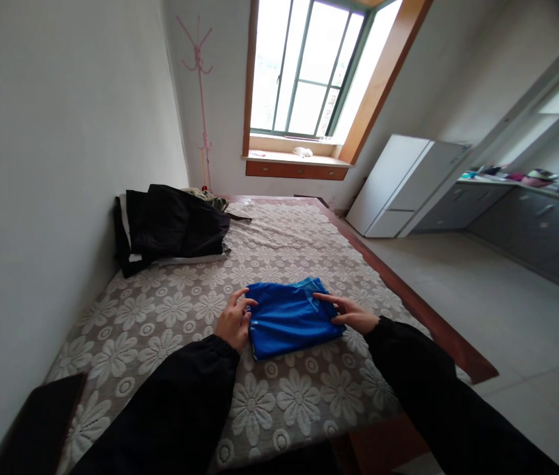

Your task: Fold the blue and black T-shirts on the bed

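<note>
A folded blue garment (292,320), with a lighter blue patch at its far right corner, lies flat on the patterned cloth (299,399). My left hand (233,322) rests at the garment's left edge, its fingers curved and apart, with the fingertips touching the fabric. On the opposite side, my right hand (351,313) lies over the right edge. Its index finger stretches across the top, and the thumb sits lower, apart from it. The garment's underside is hidden. Neither hand is visibly pinching the fabric.
Black clothes (175,221) are piled at the far left, against the wall. A dark panel (41,422) stands at the near left corner. Reddish wood (408,307) edges the right side. Beyond are a pink coat stand (202,99), a window, a white fridge (393,185) and grey cabinets.
</note>
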Motion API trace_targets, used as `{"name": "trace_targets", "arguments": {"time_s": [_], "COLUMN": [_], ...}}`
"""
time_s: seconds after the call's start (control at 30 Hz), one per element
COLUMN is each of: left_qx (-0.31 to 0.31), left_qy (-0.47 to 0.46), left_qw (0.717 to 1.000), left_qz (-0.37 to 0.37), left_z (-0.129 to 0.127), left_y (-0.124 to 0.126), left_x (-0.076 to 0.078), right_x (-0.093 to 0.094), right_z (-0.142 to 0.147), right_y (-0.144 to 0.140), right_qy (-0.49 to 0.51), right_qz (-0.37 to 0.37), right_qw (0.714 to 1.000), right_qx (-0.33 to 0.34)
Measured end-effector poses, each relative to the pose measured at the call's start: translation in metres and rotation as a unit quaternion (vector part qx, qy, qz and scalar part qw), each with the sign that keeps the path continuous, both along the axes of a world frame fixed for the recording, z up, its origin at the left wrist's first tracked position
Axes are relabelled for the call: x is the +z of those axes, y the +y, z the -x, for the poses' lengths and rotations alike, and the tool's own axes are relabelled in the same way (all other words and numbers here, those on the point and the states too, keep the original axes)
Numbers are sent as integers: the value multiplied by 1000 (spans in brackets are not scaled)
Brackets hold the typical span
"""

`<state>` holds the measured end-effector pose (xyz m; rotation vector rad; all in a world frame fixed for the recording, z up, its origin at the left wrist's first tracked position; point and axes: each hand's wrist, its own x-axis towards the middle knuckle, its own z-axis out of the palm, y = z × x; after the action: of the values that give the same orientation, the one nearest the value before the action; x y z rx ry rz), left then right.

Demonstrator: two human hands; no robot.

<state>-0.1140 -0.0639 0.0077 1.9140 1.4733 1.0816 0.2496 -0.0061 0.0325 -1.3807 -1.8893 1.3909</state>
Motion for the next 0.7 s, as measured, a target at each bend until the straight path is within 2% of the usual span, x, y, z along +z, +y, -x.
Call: {"name": "trace_targets", "arguments": {"time_s": [0.1, 0.27, 0.4, 0.47, 0.57, 0.7], "left_qx": [2, 4, 5, 7, 10, 3], "left_qy": [-9, 1, 15, 18, 20, 24], "left_qw": [1000, 1000, 1000, 1000, 1000, 1000], "left_qz": [8, 10, 13, 14, 18, 18], "left_z": [-1, -2, -2, -2, -2, -2], "left_y": [1, -1, -2, -2, -1, -2], "left_x": [-1, 0, 0, -1, -2, -2], "right_x": [4, 19, 28, 29, 30, 28], "right_z": [-31, -100, -143, -156, -168, -168], "right_y": [25, 74, 98, 102, 102, 105], "right_qy": [-50, -159, -290, -329, -347, -382], "right_qz": [-46, -82, -139, -156, -175, -226], "right_qw": [998, 979, 935, 917, 905, 874], "right_qx": [-16, -98, -151, -165, -174, -197]}}
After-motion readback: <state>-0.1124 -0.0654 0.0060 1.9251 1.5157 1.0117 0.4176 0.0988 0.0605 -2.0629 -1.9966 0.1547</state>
